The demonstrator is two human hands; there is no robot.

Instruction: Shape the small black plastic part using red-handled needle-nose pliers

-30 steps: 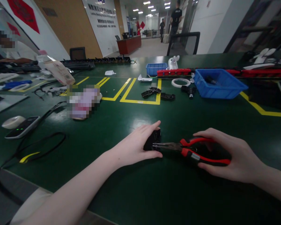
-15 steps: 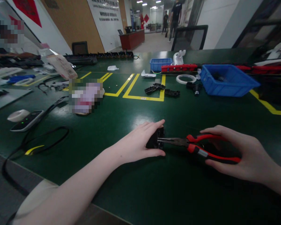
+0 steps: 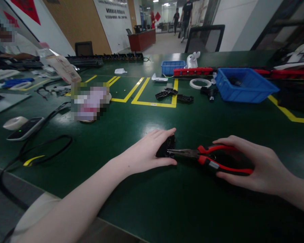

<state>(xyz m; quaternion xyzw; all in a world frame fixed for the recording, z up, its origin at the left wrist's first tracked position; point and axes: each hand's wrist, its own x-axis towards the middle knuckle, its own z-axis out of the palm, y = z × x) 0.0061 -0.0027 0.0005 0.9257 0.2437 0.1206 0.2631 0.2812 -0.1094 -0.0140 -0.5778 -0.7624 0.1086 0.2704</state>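
Red-and-black pliers (image 3: 202, 156) sit in the right hand (image 3: 262, 168), its fingers on the far handle and its thumb along the near one. Across from it, the left hand (image 3: 145, 150) grips a black part (image 3: 164, 149) between thumb and fingers, low over the green bench (image 3: 187, 209), well in from the near edge. The plier tips reach the side of the part that faces right; whether they pinch anything there is too small to tell.

For good work, I would brace the part against the bench so it cannot twist, with the left thumb and forefinger clear of the tips. A gentle squeeze, with force along the pliers' nose, seems wiser than levering sideways, which might slip or mark the part.

Farther toward the far edge, more black pieces (image 3: 166, 94) lie on and inside yellow tape (image 3: 154, 104). Right of them come a white ring (image 3: 200, 88) and a blue bin (image 3: 245, 97), with a red strip (image 3: 192, 72) behind. Toward the left end, a phone (image 3: 92, 104) and a black strap (image 3: 66, 136) lie well apart from both hands.
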